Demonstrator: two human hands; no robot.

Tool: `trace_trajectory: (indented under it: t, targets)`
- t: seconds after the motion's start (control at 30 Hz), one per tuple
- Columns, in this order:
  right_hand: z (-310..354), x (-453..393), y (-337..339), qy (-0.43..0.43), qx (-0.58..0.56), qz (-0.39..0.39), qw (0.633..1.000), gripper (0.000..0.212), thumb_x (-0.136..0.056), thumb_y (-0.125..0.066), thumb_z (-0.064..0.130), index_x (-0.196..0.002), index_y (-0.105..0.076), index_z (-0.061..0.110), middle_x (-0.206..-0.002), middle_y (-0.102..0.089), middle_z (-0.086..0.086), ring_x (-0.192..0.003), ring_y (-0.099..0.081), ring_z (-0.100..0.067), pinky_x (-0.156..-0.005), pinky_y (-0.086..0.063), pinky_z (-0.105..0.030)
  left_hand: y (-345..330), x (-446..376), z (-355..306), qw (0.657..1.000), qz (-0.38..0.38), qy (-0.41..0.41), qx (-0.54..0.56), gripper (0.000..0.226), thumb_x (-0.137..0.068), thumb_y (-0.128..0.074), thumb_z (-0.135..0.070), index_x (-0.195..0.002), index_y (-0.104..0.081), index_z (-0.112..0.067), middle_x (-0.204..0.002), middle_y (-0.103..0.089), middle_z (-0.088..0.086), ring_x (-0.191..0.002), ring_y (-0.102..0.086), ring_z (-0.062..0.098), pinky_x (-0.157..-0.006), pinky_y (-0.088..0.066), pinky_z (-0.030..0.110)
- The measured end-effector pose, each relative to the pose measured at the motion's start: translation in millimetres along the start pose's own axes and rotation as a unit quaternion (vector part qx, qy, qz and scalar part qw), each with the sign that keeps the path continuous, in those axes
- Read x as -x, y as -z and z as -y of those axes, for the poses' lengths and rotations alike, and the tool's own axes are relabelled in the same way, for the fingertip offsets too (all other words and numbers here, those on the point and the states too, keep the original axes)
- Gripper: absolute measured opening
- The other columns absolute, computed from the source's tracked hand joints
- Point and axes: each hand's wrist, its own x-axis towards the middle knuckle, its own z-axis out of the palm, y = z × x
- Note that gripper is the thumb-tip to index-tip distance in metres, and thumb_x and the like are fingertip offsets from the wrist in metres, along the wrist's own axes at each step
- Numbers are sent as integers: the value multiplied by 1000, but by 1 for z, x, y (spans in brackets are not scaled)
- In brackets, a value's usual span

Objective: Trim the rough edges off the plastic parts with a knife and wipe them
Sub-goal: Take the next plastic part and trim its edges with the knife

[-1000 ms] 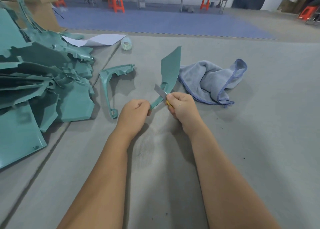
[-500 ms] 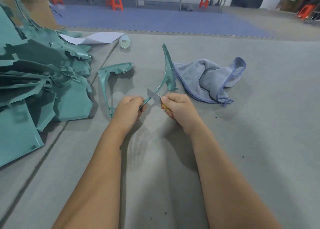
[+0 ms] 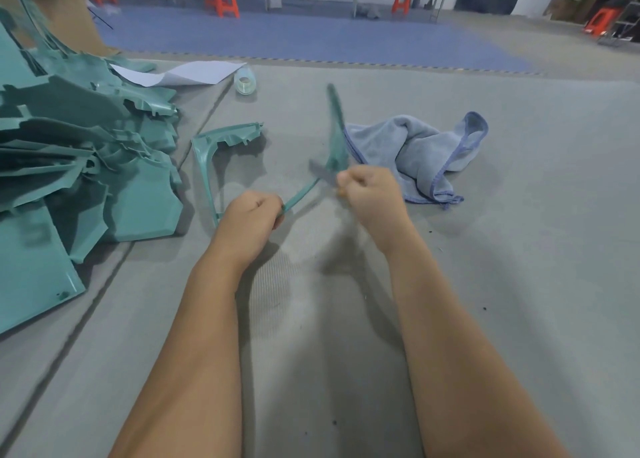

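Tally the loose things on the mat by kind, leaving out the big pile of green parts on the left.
Green plastic parts: 2, one held, one lying
Knife: 1
Blue cloth: 1
Tape roll: 1
Paper sheet: 1
Total: 6

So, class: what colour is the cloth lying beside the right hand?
Light blue cloth with a darker blue hem, clearest in the head view.

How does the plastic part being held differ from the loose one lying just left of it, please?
The held part is lifted off the mat, standing nearly upright; the loose part lies on the mat. The left hand grips the held part's lower end while the knife in the right hand meets its edge; nothing touches the loose part. The held part is blurred, the loose part sharp. Both are teal.
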Motion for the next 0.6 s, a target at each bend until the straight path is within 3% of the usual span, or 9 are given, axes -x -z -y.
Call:
trace_trajectory:
  t: [0.13, 0.27, 0.37, 0.47, 0.6]
  targets:
    - [-1, -15, 23, 9, 35, -66, 997, 42, -94, -51, 15, -56, -35, 17, -46, -31, 9, -48, -25, -7, -48, -21, -25, 2, 1, -2, 999, 0, -28, -38, 24, -73, -42, -33, -54, -36, -20, -48, -29, -8, -44, -25, 8, -54, -22, 29]
    - [2, -18, 23, -37, -151, -109, 982, 36, -99, -46, 15, -64, -41, 17, -54, -40, 6, -47, -32, -6, -47, -29, -18, 5, 0, -1, 992, -11, -51, -117, 25, -76, -39, -34, -57, -35, -17, -48, -31, -8, -48, -27, 11, -55, -24, 30]
    - [0, -9, 10, -50, -236, -83, 967, 29, -103, -42, 21, -74, -48, 20, -69, -51, -3, -60, -50, -12, -49, -41, -20, 9, -1, 0, 984, 2, -47, -171, 27, -70, -38, -40, -58, -40, -16, -48, -36, -6, -49, -33, 14, -53, -26, 29]
    - [-2, -3, 1, -34, -216, -79, 973, 28, -104, -41, 24, -77, -49, 22, -81, -50, -10, -74, -51, -24, -58, -45, -32, 10, -3, -2, 974, 24, -36, -220, 29, -69, -39, -39, -62, -50, -13, -48, -50, -1, -47, -42, 15, -53, -33, 29]
    - [-4, 0, 3, 10, -104, -130, 986, 29, -102, -43, 26, -78, -48, 10, -69, -49, -5, -72, -51, -36, -65, -48, -44, 8, -5, -5, 952, 13, -37, -302, 27, -75, -43, -35, -66, -56, -13, -54, -59, 3, -61, -58, 25, -57, -46, 33]
